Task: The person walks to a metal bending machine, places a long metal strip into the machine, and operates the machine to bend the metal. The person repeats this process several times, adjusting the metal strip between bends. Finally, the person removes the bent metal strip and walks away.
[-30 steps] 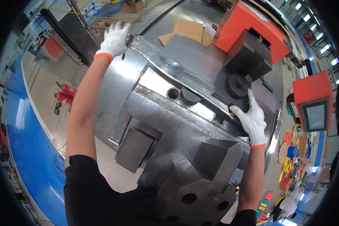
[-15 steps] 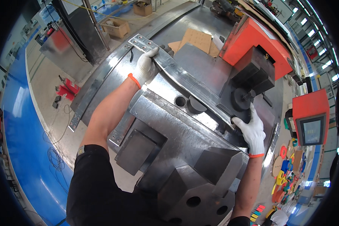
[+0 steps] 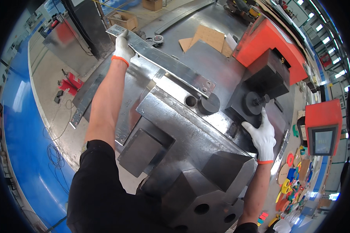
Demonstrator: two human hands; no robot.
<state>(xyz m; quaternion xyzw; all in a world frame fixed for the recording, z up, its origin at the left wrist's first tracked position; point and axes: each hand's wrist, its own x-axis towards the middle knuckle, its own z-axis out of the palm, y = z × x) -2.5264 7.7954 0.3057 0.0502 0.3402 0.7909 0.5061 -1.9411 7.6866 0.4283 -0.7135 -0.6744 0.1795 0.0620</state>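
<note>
My left hand [image 3: 123, 50], in a white glove with an orange cuff, grips the far left end of a long flat metal bar [image 3: 165, 62] with holes at both ends. The bar is slightly bent and slants across the steel worktop; its near right end lies by a dark round block [image 3: 210, 104]. My right hand [image 3: 263, 138], gloved the same way, is off the bar. Its thumb and fingers are spread, and the forefinger reaches up to just below a black disc with a bolt [image 3: 253, 103]. Whether it touches the bolt I cannot tell.
A red machine housing [image 3: 260, 50] stands behind the dark steel blocks [image 3: 269, 73]. Nearest me are a large angular steel block [image 3: 229, 169] and a square one [image 3: 140, 151]. Cardboard [image 3: 208, 38] and a tape measure [image 3: 158, 40] lie at the back. A red-framed screen [image 3: 323, 130] stands right.
My left hand has carried the bar away to the left and back. My right hand has let go of the bar's near end and stays about where it was, fingers spread.
</note>
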